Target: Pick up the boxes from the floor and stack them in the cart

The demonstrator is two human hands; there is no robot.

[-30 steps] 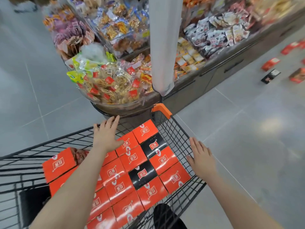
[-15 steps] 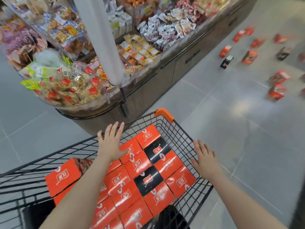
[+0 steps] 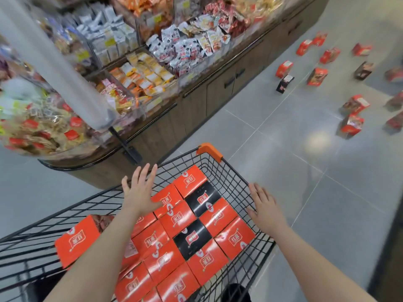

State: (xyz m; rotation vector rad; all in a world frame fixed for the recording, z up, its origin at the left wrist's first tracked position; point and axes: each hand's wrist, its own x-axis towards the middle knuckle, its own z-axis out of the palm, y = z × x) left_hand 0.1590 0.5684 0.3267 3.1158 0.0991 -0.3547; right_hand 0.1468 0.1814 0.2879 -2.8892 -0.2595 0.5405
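Wire cart [image 3: 234,182] packed with glossy orange, black boxes [image 3: 218,216]. Left hand [image 3: 139,190], right hand [image 3: 265,209] flat, fingers spread, grasping nothing. More boxes scattered far right on smooth tiled floor [image 3: 294,171].

The black wire cart [image 3: 237,184] with an orange corner cap stands near, holding a tight flat layer of orange boxes [image 3: 234,238] with two black boxes [image 3: 192,239] among them, logos up. More orange boxes on the floor [image 3: 317,76], with a few dark ones, lie scattered far right, some upright, some tipped.
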